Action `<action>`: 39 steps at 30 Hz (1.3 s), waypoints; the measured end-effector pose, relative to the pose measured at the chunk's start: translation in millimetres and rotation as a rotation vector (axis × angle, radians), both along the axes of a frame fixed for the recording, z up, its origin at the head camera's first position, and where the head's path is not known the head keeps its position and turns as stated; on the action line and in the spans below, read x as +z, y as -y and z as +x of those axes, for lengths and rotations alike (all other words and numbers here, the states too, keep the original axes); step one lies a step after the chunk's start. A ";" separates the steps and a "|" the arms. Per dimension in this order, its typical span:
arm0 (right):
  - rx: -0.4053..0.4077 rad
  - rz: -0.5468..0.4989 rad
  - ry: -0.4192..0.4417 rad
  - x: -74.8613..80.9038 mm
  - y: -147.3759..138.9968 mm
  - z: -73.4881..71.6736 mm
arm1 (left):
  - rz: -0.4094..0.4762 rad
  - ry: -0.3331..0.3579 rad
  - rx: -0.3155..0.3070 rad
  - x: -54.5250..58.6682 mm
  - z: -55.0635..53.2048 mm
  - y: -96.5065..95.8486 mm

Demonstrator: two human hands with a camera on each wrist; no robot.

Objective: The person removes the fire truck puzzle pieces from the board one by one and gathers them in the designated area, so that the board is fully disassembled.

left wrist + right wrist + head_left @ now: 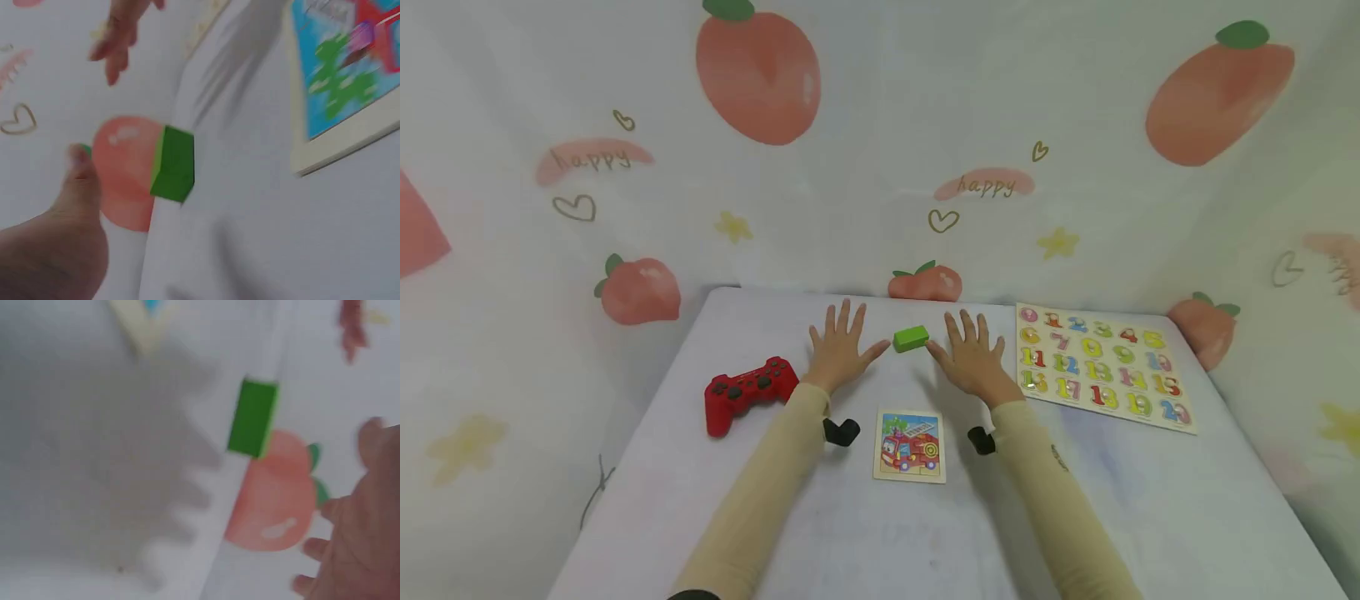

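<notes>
Both the left hand (837,354) and right hand (972,360) hover over the white surface (880,533), fingers spread wide and grasping nothing; I see the green block (911,339) lying between them.

Long beige sleeves (763,496) are worn; beside both cuffs (1009,412), black pieces (842,432) are seen; dark marking (1059,457) is carried rightside.
</notes>
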State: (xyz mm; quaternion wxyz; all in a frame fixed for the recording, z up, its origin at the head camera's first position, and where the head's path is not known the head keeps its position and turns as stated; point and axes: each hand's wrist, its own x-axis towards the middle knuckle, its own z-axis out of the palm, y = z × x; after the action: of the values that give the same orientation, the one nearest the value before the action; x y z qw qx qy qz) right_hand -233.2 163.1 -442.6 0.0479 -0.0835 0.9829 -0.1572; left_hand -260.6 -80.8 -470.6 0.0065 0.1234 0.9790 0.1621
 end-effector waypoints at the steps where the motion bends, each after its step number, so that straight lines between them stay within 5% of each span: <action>1: 0.018 -0.005 -0.011 0.4 -1.7 7.5 | 0.023 0.007 -0.027 -1.2 7.5 0.4; 8: 0.156 -0.107 0.011 -19.3 -8.7 63.0 | 0.202 0.148 -0.296 -23.1 85.1 0.1; 12: 0.159 -0.181 0.008 -33.4 -5.7 77.1 | 0.211 0.086 -0.370 -37.4 109.5 -5.3; 17: 0.170 -0.226 -0.051 -39.1 2.4 79.2 | 0.118 -0.110 -0.406 -54.2 117.0 -5.9; 20: 0.185 -0.222 -0.057 -39.5 7.8 79.7 | 0.055 -0.172 -0.414 -61.5 119.6 -3.3; 29: 0.139 -0.230 -0.084 -45.5 7.9 83.6 | 0.012 -0.151 -0.520 -68.8 122.8 -5.8; 39: 0.047 -0.300 -0.137 -55.5 11.5 84.4 | 0.016 -0.117 -0.500 -68.2 123.3 -16.0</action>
State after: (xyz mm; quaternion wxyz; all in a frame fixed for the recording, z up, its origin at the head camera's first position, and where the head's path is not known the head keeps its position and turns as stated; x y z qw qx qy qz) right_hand -148.8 151.7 -498.1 -0.0284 -0.1232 0.9471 -0.2951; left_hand -137.3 -64.9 -538.7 -0.0111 0.3708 0.9155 0.1557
